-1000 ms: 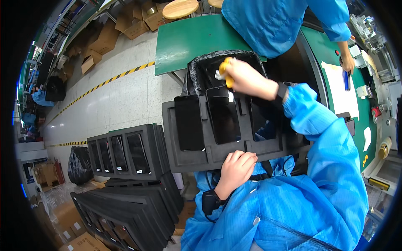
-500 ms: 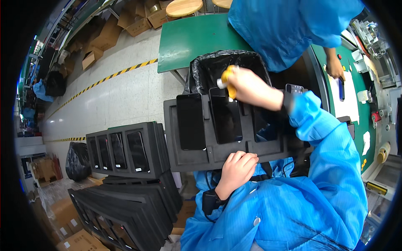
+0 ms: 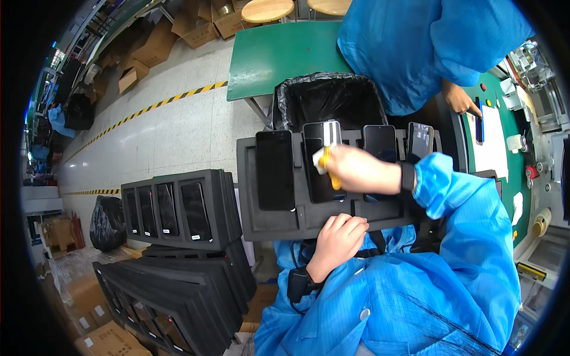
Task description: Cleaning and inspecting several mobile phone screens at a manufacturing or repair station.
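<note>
Pale flooring (image 3: 178, 139), crossed by yellow-and-black tape (image 3: 148, 120), occupies the left side. Stacked foam trays (image 3: 222, 207) stand below it, the upper face bearing four dark screens (image 3: 196, 210). At centre, a work tray (image 3: 272, 222) of black foam carries a row of phones (image 3: 275, 171); the leftmost lies apart from both hands. A black-lined bin (image 3: 284, 101) stands behind. Second phone (image 3: 321, 134): in the work tray, partly covered by the right hand (image 3: 351, 169), which grips a yellow-and-white implement (image 3: 336, 180) over the screen; contact not confirmable. Left hand (image 3: 340, 237): fingers bent at the near edge; cannot tell whether gripping or resting. Third phone (image 3: 380, 140) and fourth phone (image 3: 420, 139) sit further right. Far right, a co-worker's hand (image 3: 459, 98) reaches a blue device (image 3: 480, 124).
</note>
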Tool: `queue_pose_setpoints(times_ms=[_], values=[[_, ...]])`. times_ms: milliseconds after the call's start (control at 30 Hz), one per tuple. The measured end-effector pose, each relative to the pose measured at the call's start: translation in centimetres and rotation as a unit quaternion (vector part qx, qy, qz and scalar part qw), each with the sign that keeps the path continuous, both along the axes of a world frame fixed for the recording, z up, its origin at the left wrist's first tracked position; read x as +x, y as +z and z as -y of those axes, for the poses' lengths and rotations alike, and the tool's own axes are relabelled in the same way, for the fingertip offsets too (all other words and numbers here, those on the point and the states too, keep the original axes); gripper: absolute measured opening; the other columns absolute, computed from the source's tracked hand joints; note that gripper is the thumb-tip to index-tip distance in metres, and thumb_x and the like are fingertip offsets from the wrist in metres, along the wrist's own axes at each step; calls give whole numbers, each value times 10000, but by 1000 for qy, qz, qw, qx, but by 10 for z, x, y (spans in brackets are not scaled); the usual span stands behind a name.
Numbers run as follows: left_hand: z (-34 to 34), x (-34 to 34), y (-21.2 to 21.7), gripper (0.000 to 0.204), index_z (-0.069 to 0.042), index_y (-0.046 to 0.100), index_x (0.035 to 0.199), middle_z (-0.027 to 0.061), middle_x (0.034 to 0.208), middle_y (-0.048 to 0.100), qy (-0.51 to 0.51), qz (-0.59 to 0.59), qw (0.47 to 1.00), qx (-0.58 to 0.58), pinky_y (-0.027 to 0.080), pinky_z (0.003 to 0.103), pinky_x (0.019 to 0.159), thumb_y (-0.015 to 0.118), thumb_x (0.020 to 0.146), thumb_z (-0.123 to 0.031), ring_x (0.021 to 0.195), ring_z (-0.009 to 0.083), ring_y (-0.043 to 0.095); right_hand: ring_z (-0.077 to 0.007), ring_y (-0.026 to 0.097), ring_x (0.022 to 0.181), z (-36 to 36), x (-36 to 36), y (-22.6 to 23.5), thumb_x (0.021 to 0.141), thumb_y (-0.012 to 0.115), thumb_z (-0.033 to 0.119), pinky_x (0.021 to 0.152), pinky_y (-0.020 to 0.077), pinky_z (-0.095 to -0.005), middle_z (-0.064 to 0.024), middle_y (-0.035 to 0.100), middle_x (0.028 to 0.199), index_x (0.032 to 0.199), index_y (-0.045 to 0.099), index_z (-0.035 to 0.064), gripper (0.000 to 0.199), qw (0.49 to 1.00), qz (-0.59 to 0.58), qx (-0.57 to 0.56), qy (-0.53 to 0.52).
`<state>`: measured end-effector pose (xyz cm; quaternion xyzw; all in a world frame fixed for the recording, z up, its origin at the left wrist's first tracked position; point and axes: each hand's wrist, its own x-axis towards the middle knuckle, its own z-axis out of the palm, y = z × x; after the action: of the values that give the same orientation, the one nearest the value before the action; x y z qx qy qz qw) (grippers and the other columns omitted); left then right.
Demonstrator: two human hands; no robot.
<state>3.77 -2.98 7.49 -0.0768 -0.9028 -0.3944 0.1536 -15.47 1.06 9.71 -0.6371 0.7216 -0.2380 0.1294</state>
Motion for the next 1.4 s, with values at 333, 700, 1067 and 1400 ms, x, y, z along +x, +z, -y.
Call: queue_pose_setpoints(times_ms=[333,700,1067,1400], values=[[2,1,1,161,-96,675,885,-18,958,648,7,-10,1000,4,445,310,739,681,725,-116,866,180,573,-382,586,832,44,-23,-2,667,634,1,752,497,-442,-196,565,835,926,582,-19,265,994,-65,-43,-76],[-2,1,-1,174,-94,668,908,-18,972,644,-4,-6,1000,5,444,309,745,667,738,-127,869,181,567,-361,587,840,51,-26,1,669,649,14,711,507,-428,-173,571,874,952,580,-7,292,992,-97,-34,-77],[-3,5,4,189,-72,662,927,17,999,637,-14,-14,1000,5,451,322,775,662,742,-113,898,204,571,-372,582,818,37,-58,6,655,633,0,712,496,-441,-178,582,839,890,606,1,236,986,-119,-58,-104],[34,26,5,109,-50,643,857,42,876,626,82,2,996,18,449,342,760,663,750,-54,822,220,581,-335,605,803,63,2,-7,723,628,54,699,520,-407,-166,577,831,854,583,-10,153,991,-110,-74,6]])
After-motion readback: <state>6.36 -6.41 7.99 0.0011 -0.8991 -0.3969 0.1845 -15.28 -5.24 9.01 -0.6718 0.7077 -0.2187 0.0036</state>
